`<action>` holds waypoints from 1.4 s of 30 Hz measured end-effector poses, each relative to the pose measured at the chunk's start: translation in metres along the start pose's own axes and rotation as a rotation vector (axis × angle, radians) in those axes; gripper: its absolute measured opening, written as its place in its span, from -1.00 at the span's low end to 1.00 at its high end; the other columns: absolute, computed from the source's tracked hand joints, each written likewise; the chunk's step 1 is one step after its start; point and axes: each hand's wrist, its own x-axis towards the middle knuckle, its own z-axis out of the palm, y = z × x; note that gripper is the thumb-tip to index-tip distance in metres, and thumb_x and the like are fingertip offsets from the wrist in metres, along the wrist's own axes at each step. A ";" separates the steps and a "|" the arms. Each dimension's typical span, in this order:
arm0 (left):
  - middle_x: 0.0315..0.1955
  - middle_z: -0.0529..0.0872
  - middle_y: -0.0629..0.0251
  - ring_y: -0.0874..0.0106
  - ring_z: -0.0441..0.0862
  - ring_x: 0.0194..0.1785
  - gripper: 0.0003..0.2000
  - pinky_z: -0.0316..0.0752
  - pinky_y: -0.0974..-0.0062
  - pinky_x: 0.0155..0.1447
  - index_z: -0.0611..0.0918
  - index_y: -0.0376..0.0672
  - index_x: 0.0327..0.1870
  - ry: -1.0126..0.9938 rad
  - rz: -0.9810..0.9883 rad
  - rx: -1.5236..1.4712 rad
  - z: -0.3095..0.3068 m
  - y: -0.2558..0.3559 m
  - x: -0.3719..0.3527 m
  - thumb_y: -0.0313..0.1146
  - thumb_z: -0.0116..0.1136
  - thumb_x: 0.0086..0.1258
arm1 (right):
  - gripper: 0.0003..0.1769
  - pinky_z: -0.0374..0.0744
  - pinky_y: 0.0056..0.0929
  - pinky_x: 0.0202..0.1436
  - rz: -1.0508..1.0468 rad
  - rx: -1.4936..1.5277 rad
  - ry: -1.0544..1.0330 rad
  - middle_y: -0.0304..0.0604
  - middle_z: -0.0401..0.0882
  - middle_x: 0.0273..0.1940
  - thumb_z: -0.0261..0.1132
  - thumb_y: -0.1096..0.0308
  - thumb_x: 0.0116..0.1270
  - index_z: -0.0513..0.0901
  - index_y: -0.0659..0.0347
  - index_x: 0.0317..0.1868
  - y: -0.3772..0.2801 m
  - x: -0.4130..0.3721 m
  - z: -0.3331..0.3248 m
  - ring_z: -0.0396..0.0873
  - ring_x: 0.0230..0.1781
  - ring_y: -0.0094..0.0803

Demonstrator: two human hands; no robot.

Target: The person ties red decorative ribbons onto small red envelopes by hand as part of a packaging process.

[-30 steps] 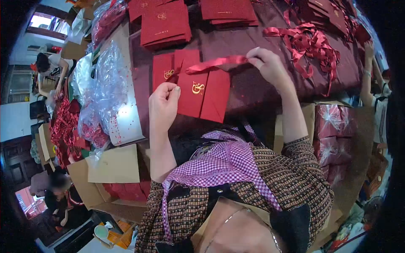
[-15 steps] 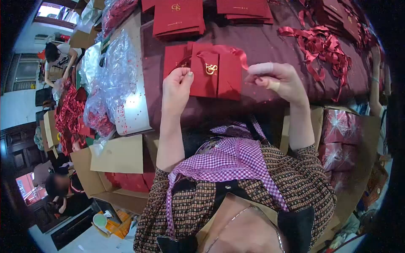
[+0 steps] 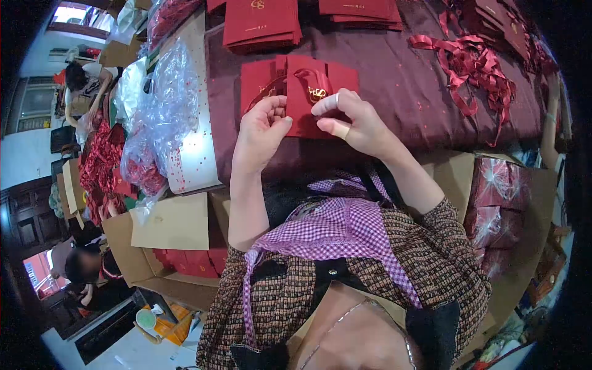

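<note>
A flat red gift folder (image 3: 301, 118) with gold emblems lies on the dark red cloth before me, with a vertical split near its middle. From its upper part a red ribbon (image 3: 322, 79) loops to the right. My left hand (image 3: 262, 132) is closed at the left panel, where a darker stretch of ribbon runs to its fingers. Over the right panel, my right hand (image 3: 357, 123) pinches with thumb and forefinger by the ribbon's loop; the ribbon's end is hidden there. Pale wraps cover parts of its thumb and forefinger.
Stacks of red folders (image 3: 262, 24) stand behind, and loose ribbons (image 3: 472, 68) lie at right. Clear plastic bags (image 3: 172, 92) are at left. Open cartons (image 3: 169, 225) with red goods flank my lap. Another person (image 3: 92, 86) works at far left.
My right hand has moved left and inward with the ribbon, from beyond the folder's right edge to over its front. The stretched ribbon now curves in a loop. My left hand stays near the left panel.
</note>
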 end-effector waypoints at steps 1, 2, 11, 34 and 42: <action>-0.26 0.56 0.45 0.66 0.44 -0.26 -0.66 0.41 0.71 -0.11 0.55 -0.37 0.05 0.001 -0.002 -0.001 0.000 0.000 -0.001 -0.62 0.17 0.21 | -0.79 0.40 -0.27 0.03 0.002 0.001 -0.002 -0.18 0.62 -0.24 0.38 0.41 0.17 0.63 0.15 -0.16 -0.001 0.001 0.002 0.50 -0.14 -0.21; -0.26 0.57 0.44 0.66 0.44 -0.25 -0.67 0.41 0.70 -0.10 0.55 -0.37 0.03 0.001 0.004 0.016 0.000 0.001 -0.001 -0.61 0.18 0.22 | -0.80 0.42 -0.33 0.02 0.026 -0.041 0.017 -0.18 0.62 -0.25 0.39 0.41 0.15 0.63 0.19 -0.19 -0.001 0.001 0.003 0.51 -0.16 -0.25; -0.27 0.59 0.41 0.65 0.45 -0.27 -0.72 0.43 0.68 -0.12 0.56 -0.37 -0.02 0.010 0.035 0.072 0.006 0.009 -0.004 -0.59 0.20 0.22 | -0.84 0.37 -0.37 -0.04 -0.087 -0.216 0.124 -0.23 0.62 -0.37 0.43 0.47 0.05 0.64 0.18 -0.34 -0.001 0.011 0.014 0.51 -0.26 -0.30; -0.43 0.63 0.38 0.67 0.47 -0.41 -0.77 0.46 0.66 -0.25 0.63 -0.36 -0.13 0.174 0.167 0.207 0.025 -0.004 -0.006 -0.64 0.17 0.16 | -0.88 0.35 -0.23 -0.10 -0.461 -0.749 0.226 -0.18 0.45 -0.49 0.24 0.48 -0.03 0.45 0.14 -0.49 -0.013 0.018 0.028 0.43 -0.34 -0.24; -0.32 0.62 0.41 0.69 0.47 -0.30 -0.79 0.42 0.74 -0.17 0.61 -0.40 -0.10 0.145 0.133 0.186 0.032 0.007 -0.015 -0.68 0.13 0.24 | -0.90 0.36 -0.23 -0.18 -0.136 -0.287 0.182 -0.19 0.55 -0.50 0.32 0.49 0.01 0.53 0.18 -0.47 -0.003 0.016 0.023 0.50 -0.34 -0.20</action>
